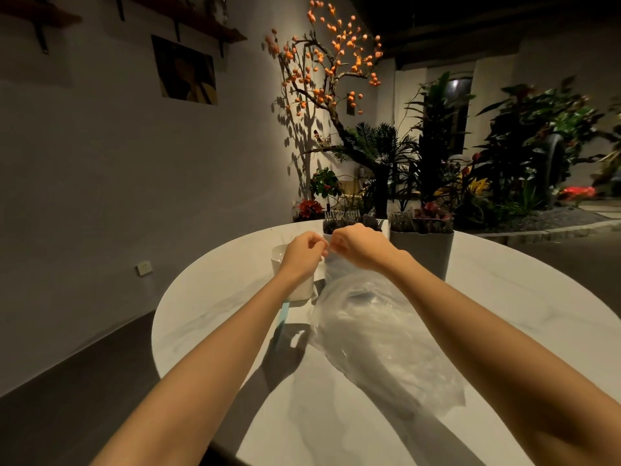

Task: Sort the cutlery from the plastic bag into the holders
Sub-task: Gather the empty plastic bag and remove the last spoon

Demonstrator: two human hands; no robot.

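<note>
Just below your two hands, one clear plastic bag (379,331) is lying on the round white table (521,297), its gathered neck rising to where your left hand (304,253) and right hand (358,245) are meeting, both with fingers curled and pinching the top of the plastic. Beyond your knuckles three holders are standing: a white cup (285,264) behind your left wrist, a white holder (339,227) with cutlery behind your fingertips, and a grey holder (421,253) with cutlery just right of your right hand.
</note>
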